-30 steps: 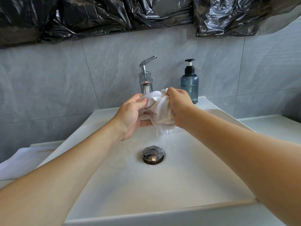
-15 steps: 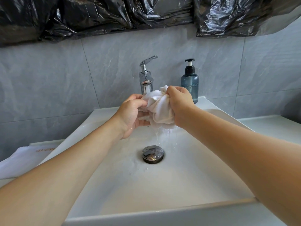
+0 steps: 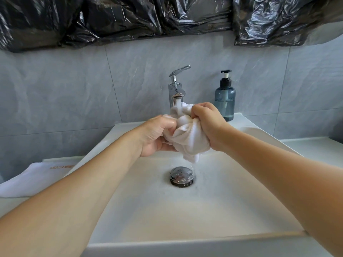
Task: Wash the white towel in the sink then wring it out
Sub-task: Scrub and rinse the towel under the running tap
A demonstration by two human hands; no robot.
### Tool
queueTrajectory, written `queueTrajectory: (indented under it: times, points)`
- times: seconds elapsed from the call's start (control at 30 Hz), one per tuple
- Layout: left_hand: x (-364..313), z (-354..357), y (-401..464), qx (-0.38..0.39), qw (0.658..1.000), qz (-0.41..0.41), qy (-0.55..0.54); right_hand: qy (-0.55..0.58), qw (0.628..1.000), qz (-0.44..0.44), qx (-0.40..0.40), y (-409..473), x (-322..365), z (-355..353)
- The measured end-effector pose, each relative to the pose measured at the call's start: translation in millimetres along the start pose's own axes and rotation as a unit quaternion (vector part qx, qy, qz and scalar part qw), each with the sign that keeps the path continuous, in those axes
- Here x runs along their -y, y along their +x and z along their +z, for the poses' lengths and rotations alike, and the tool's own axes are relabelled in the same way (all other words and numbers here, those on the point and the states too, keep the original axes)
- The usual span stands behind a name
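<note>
Towel gripped between left hand and right hand: white, plain, no pattern seen.
Sink below hands: white, glossy.
Drain plug under hands: chrome, dark ring.
Faucet behind hands: polished chrome.
Soap bottle behind right hand: translucent smoky blue, black pump, white collar.
Folded cloth left of left hand: white, gold lettering.
Wall tiles beyond hands: grey, marbled veining.
Plastic sheeting above hands: black, crinkled sheen.

Left hand and right hand: bare, no rings or watch. Both forearms bare, entering from 7 and 4 o'clock.
</note>
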State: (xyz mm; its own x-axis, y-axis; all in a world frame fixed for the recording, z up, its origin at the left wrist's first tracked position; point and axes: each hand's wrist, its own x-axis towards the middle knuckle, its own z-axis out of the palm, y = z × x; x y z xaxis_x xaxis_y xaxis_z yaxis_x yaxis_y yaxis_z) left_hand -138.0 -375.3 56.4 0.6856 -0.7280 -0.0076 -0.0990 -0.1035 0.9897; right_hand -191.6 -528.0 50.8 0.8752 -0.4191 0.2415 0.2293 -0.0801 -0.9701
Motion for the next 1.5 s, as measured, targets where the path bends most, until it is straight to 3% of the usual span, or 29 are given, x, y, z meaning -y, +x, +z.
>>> queueTrajectory:
  times: [0.2,1.03,1.23,1.5]
  points:
    - [-1,-5,-1,-0.007,0.997,0.010,0.076,-0.001,1.000,-0.011,-0.009,-3,3,-5]
    - [5,5,0,-0.018,0.995,0.028,0.089,-0.041,0.999,0.014,-0.016,1,-1,-4]
    - [4,28,-9,0.016,0.999,-0.005,0.044,-0.120,0.989,0.068,0.046,-11,18,-24]
    - [-5,97,-19,0.082,0.995,-0.046,0.042,-0.222,0.969,0.105,0.026,-67,46,-85]
